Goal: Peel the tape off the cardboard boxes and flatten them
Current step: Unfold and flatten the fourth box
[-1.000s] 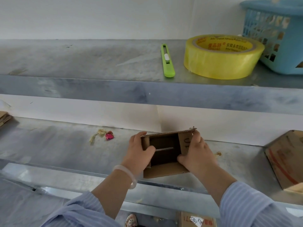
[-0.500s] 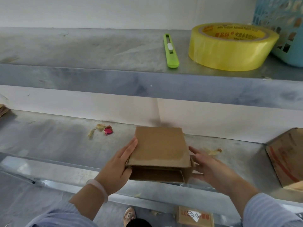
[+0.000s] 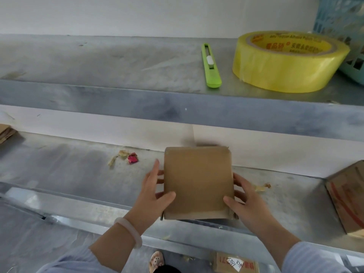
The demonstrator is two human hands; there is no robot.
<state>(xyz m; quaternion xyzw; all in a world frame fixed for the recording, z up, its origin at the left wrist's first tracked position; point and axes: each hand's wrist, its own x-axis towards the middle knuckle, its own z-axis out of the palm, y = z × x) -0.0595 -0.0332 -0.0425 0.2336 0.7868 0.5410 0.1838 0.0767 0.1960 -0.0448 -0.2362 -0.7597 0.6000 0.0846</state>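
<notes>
A small brown cardboard box lies pressed nearly flat on the lower metal shelf, its plain broad face up. My left hand holds its left edge, thumb on the top face and fingers along the side. My right hand holds the right edge the same way, thumb on top near the front corner. No tape is visible on the upper face.
On the upper shelf lie a green utility knife, a yellow tape roll and a blue basket. Tape scraps and a red wrapper lie left of the box. Another cardboard box stands at the right; flattened cardboard lies far left.
The box stood open towards me, then tipped over with its plain face up. It is now pressed flatter, and both hands have closed in on its side edges.
</notes>
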